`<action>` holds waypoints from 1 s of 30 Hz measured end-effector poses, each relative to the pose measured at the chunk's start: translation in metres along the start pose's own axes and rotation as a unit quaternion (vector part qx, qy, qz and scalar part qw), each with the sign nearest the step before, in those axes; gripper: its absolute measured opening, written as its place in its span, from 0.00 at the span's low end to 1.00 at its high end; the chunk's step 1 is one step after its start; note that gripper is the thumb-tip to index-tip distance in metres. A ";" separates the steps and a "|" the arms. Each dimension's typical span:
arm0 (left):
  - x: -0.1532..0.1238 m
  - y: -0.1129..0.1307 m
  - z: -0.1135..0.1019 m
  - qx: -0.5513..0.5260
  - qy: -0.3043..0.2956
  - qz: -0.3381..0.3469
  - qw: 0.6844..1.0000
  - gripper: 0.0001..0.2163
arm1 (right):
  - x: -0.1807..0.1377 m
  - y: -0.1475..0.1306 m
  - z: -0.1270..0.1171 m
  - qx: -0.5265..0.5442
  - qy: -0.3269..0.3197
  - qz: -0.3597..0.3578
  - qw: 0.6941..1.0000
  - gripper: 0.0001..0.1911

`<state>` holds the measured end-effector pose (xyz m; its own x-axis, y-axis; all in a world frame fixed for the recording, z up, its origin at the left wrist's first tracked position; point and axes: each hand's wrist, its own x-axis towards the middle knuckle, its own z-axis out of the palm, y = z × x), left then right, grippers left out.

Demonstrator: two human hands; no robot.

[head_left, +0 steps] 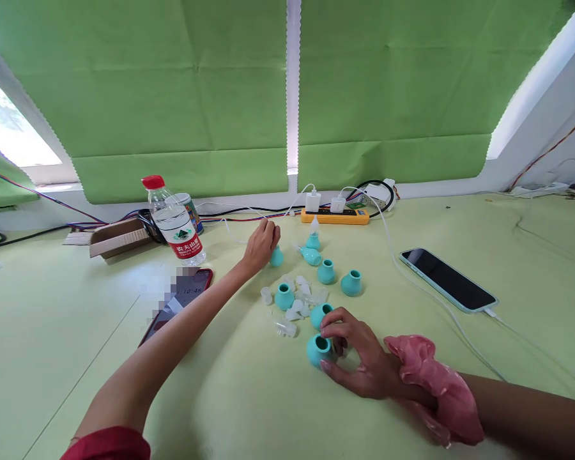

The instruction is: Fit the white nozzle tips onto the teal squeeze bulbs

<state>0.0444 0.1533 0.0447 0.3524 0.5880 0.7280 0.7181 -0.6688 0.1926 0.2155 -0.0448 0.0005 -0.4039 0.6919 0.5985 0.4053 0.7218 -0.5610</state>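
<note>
My left hand [260,245] reaches far across the pale green table, fingers curled round a small teal rubber bulb [276,257]. My right hand [359,358], with a pink scrunchie [436,390] on the wrist, rests near me and grips another teal bulb [317,350] lying on its side. One more bulb [320,313] touches my right fingertips. Between the hands lie several teal bulbs [351,283] and clear plastic tips [301,300]. An assembled bulb with a tip [313,237] stands further back.
A water bottle [175,223] stands at the back left beside a cardboard box [117,237] and a can. A red-cased phone [184,297] lies under my left forearm. Another phone [448,279] charges at right, cabled to an orange power strip [334,216].
</note>
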 end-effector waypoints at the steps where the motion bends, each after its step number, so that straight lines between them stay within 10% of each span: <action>1: 0.002 0.000 -0.004 -0.004 0.022 -0.001 1.000 0.09 | 0.000 0.001 0.000 0.006 0.007 -0.003 1.000 0.16; 8: 0.004 0.073 -0.079 -0.152 0.174 -0.018 0.973 0.11 | 0.009 -0.017 -0.020 0.086 0.146 -0.066 0.983 0.21; 15: -0.034 0.163 -0.115 -0.335 -0.065 -0.018 0.940 0.12 | 0.026 -0.064 -0.055 0.252 0.020 0.191 0.949 0.16; 22: -0.029 0.135 -0.081 -0.114 0.044 0.076 0.990 0.14 | 0.037 -0.053 -0.041 0.367 -0.024 0.377 0.850 0.20; 30: -0.024 0.098 -0.052 0.043 -0.307 0.033 0.950 0.09 | 0.040 -0.031 -0.044 0.420 0.067 0.314 0.849 0.14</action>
<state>0.0753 0.0497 0.0802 0.6628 0.7188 0.2097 0.7195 -0.6890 0.0874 0.2228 -0.0403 0.0678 -0.2055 0.9770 0.0576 -0.2447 0.0057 -0.9696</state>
